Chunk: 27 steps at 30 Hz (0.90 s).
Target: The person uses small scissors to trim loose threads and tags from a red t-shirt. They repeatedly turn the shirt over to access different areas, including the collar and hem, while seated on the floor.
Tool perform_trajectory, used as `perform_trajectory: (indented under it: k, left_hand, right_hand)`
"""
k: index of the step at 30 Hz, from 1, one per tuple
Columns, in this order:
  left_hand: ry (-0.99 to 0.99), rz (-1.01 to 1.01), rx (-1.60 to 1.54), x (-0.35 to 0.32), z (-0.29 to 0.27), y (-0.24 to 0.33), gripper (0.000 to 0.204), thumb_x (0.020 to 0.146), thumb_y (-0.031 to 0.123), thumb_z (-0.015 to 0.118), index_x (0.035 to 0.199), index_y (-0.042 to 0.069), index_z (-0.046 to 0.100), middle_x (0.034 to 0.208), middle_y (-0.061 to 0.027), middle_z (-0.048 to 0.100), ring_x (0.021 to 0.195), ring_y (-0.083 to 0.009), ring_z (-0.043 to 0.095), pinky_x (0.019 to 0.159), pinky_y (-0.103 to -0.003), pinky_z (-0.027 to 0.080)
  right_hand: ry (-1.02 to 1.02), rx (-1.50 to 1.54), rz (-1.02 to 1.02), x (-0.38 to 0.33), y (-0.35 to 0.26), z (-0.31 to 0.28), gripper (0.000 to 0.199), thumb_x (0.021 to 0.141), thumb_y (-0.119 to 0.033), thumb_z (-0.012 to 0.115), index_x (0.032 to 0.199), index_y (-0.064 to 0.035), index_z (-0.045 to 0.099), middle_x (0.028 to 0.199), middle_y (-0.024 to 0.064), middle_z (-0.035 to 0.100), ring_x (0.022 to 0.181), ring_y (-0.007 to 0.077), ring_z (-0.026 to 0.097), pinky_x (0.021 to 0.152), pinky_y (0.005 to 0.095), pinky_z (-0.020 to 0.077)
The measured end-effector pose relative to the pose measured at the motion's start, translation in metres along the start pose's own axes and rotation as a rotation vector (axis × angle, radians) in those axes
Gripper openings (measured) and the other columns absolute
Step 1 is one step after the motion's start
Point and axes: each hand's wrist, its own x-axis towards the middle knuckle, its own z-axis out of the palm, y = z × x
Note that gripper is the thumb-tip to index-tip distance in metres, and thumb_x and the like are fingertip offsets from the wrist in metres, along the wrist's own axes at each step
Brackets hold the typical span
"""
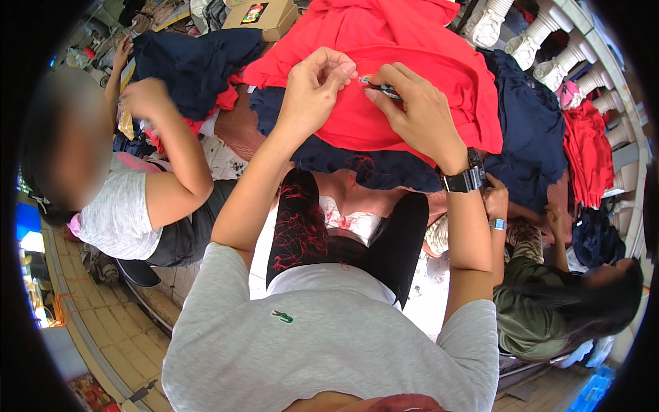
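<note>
A red garment (405,44) lies spread on the pile in front of me. My right hand (420,106) is closed around a small pair of dark thread snips (389,92), its tip pointing left at a small embroidered patch on the red cloth. Just left of that patch, my left hand (317,88) is pinched with thumb and forefinger together. Whatever sits in that pinch, perhaps a thread end, is too small to make out. Beneath the red garment, dark navy cloth (336,156) hangs toward my knees.
Red thread scraps (302,230) cling to my black trousers. A person in grey (130,196) sits on my left, another in dark green (532,309) on my right. Navy garments (195,62) lie at left, a cardboard box (264,17) behind, white balusters (525,44) at right.
</note>
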Motion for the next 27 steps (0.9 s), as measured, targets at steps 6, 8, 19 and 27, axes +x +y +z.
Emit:
perform_trajectory:
  k: [6, 8, 19, 27]
  left_hand:
    - [0.007, -0.009, 0.000, 0.000, 0.001, 0.002, 0.018, 0.103, 0.018, 0.063, 0.103, 0.000, 0.065, 0.091, -0.0033, 0.069, 0.084, -0.0080, 0.061, 0.080, -0.024, 0.051]
    - [0.002, -0.010, -0.002, 0.000, 0.002, 0.003, 0.018, 0.103, 0.018, 0.063, 0.103, 0.000, 0.065, 0.091, -0.0032, 0.068, 0.084, -0.0079, 0.061, 0.080, -0.023, 0.051]
    - [-0.166, -0.096, 0.007, -0.002, -0.015, 0.004, 0.016, 0.101, 0.013, 0.063, 0.102, -0.001, 0.069, 0.084, -0.0045, 0.070, 0.079, -0.0078, 0.062, 0.074, -0.024, 0.051]
    - [0.003, 0.394, 0.666, -0.001, -0.013, 0.001, 0.019, 0.087, 0.004, 0.072, 0.107, 0.003, 0.072, 0.095, -0.0097, 0.063, 0.085, -0.0224, 0.066, 0.075, -0.034, 0.052]
  right_hand:
    - [0.034, -0.106, -0.030, 0.004, -0.002, 0.004, 0.010, 0.091, -0.021, 0.069, 0.094, -0.0117, 0.067, 0.084, 0.0046, 0.065, 0.069, 0.0317, 0.066, 0.056, 0.0431, 0.0485]
    - [0.032, -0.106, -0.024, 0.005, -0.003, 0.004, 0.010, 0.090, -0.021, 0.069, 0.093, -0.0119, 0.068, 0.083, 0.0047, 0.065, 0.069, 0.0319, 0.065, 0.056, 0.0433, 0.0483]
    - [-0.028, -0.079, 0.027, -0.002, -0.003, 0.005, 0.011, 0.090, -0.021, 0.069, 0.092, -0.0107, 0.067, 0.086, 0.0060, 0.068, 0.078, 0.0319, 0.068, 0.061, 0.0431, 0.0501]
    - [0.050, 0.099, 0.085, 0.009, 0.008, 0.003, 0.019, 0.092, -0.025, 0.069, 0.099, -0.0080, 0.063, 0.095, 0.0069, 0.070, 0.083, 0.0326, 0.069, 0.068, 0.0421, 0.0520]
